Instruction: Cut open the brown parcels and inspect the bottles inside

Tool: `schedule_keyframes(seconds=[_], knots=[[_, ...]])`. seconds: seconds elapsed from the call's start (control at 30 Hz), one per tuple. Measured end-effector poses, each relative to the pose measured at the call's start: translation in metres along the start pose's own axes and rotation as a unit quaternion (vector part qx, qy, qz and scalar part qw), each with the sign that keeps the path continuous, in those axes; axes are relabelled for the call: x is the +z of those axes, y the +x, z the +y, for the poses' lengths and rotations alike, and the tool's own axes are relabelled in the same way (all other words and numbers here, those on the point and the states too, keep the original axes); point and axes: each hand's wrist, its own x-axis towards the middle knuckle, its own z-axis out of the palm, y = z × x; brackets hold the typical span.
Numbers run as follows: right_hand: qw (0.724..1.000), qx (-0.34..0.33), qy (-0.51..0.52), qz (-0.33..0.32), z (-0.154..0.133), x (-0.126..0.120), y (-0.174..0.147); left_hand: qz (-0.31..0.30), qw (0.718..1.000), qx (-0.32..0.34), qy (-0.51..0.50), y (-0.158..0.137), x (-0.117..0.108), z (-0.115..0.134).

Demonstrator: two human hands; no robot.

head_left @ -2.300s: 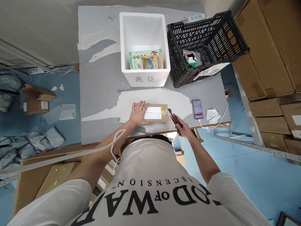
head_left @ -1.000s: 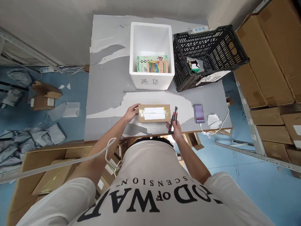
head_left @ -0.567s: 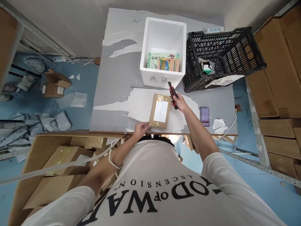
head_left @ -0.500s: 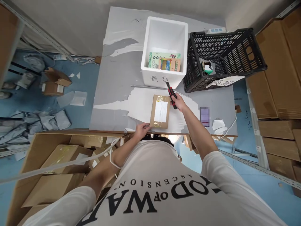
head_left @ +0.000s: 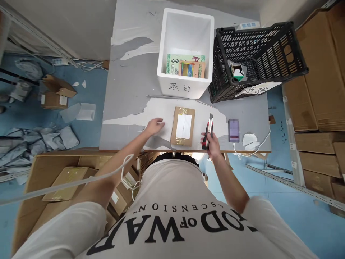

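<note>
A small taped cardboard box (head_left: pixel 184 126) with a white label on top lies on the table near its front edge. To the left of it, apart from it, my left hand (head_left: pixel 155 126) is open, with nothing in its loosely stretched fingers. On the other side, my right hand (head_left: pixel 214 145) is closed around a red and black utility knife (head_left: pixel 207 133). The knife's blade end points away from me, and the tool is clear of the box.
Behind the box stands a white foam bin (head_left: pixel 185 86) with green and brown packets inside. A black plastic crate (head_left: pixel 269 43) is beside it. A phone (head_left: pixel 234 130) with a cable lies to the right. Several cartons fill a large box (head_left: pixel 40 169) at lower left.
My left hand has let go of the box's near left corner and moved up and left. My right hand, still holding the utility knife, has drawn back toward me and right, away from the box.
</note>
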Motion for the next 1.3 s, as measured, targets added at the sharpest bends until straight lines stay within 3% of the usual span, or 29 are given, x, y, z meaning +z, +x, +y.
schedule_keyframes(seconds=[0.1, 0.17, 0.3, 0.4, 0.53, 0.7, 0.9, 1.07, 1.13, 1.2, 1.3], knots=[[0.996, 0.067, 0.06, 0.002, 0.035, -0.002, -0.047, -0.037, 0.995, 0.088, -0.033, 0.041, -0.008, 0.032], [0.99, 0.094, 0.108, 0.004, 0.053, 0.007, -0.061, -0.079, 0.989, 0.117, -0.045, 0.061, -0.003, 0.048], [0.979, 0.11, 0.173, -0.009, 0.07, 0.031, -0.062, -0.142, 0.982, 0.093, -0.084, 0.081, 0.015, 0.058], [0.978, 0.1, 0.184, 0.004, 0.072, 0.038, -0.055, -0.134, 0.981, 0.078, -0.118, 0.083, 0.022, 0.056], [0.983, 0.066, 0.172, 0.025, 0.058, 0.025, -0.034, -0.04, 0.99, 0.1, -0.089, 0.064, 0.012, 0.049], [0.996, 0.023, 0.081, -0.003, 0.006, 0.003, 0.03, 0.106, 0.99, 0.072, -0.06, 0.002, 0.0, 0.026], [0.994, -0.001, -0.047, -0.099, -0.046, 0.013, 0.098, 0.128, 0.98, -0.032, -0.147, -0.055, 0.027, -0.006], [0.99, -0.027, -0.074, -0.12, -0.047, 0.019, 0.101, 0.126, 0.988, -0.048, -0.075, -0.066, 0.029, -0.007], [0.99, -0.056, -0.081, -0.1, -0.041, 0.01, 0.087, 0.137, 0.99, -0.015, 0.009, -0.062, 0.022, 0.0], [0.989, -0.063, -0.115, -0.074, -0.034, -0.004, 0.065, 0.13, 0.984, 0.064, 0.102, -0.053, 0.015, 0.009], [0.983, -0.028, -0.174, -0.061, -0.021, -0.025, 0.027, 0.027, 0.946, 0.22, 0.237, -0.036, 0.01, 0.023]])
